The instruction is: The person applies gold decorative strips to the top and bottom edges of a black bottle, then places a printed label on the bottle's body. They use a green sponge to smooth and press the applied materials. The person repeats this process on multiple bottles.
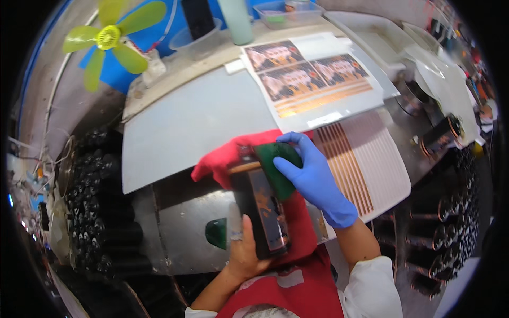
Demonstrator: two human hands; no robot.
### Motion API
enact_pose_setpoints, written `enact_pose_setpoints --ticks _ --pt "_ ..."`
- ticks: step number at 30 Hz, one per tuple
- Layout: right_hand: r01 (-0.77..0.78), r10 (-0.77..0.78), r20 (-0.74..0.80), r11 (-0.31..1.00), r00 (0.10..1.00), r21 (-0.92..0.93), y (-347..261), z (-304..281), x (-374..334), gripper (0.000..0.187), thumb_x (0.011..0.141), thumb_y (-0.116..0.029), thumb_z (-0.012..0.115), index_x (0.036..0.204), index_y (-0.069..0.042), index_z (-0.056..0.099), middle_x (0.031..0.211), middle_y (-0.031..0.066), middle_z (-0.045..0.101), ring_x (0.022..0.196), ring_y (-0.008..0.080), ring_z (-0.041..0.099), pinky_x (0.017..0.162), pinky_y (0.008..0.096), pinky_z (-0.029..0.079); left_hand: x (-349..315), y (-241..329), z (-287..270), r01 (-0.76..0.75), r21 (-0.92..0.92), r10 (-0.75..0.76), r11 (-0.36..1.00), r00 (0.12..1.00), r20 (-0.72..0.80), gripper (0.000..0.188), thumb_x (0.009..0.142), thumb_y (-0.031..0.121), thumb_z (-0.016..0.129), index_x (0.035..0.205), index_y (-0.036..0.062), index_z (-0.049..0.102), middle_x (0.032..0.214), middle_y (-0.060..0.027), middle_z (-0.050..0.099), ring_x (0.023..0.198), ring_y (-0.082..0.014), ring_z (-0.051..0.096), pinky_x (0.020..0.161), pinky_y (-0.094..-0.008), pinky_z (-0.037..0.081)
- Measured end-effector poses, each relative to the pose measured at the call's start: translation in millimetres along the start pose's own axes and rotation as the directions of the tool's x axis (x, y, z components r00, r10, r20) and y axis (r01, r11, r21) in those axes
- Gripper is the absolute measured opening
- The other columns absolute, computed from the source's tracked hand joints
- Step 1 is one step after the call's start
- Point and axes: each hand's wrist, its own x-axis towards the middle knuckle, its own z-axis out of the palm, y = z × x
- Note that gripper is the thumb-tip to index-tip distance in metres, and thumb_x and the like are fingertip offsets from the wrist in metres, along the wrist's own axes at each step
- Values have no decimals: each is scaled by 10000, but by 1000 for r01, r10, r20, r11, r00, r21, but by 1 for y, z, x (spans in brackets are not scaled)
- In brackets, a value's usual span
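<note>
Black canister [244, 196], tilted over a red cloth [220, 159]; lower end is clasped by the curled left hand [246, 252]. Green pad [271, 167] is gripped at the upper end by the half-closed right hand [313, 175]; light, even pressure is advised.

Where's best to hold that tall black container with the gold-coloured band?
Probably the lower body of the tall black container, from the left, as the left hand does: its long, straight side suits a palm, while the blue-gloved right hand and dark green pad crowd the banded end.
</note>
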Motion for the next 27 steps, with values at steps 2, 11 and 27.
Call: enact_pose_setpoints --ticks 2,11,27 --pt "-43 41 -58 999 997 -22 17 -21 -8 307 802 -59 581 1098 -30 505 953 79 595 917 147 571 793 282 466 4 -3 2 22 -101 -19 995 999 26 1080 712 -17 712 1410 -7 -112 1094 -175 554 887 -251 602 780 -343 504" --pt "-381 520 -728 847 447 371 70 -161 -175 302 839 -382 630 719 -133 507 599 -42 463 419 47 394 353 202 283 4 -5 -4 -107 2 107 994 992 -65 1008 663 97 790 1394 -98 123 1178 -235 507 1016 -351 548 889 -384 422" --pt "-437 171 -620 845 766 -307 -6 -119 -182 111 827 -87 626 846 21 641 671 -2 597 605 50 522 563 193 420 19 32 -15 -284 69 290 956 953 -89 764 795 439 661 1270 -107 416 1284 -314 432 1219 -421 422 1017 -425 319"
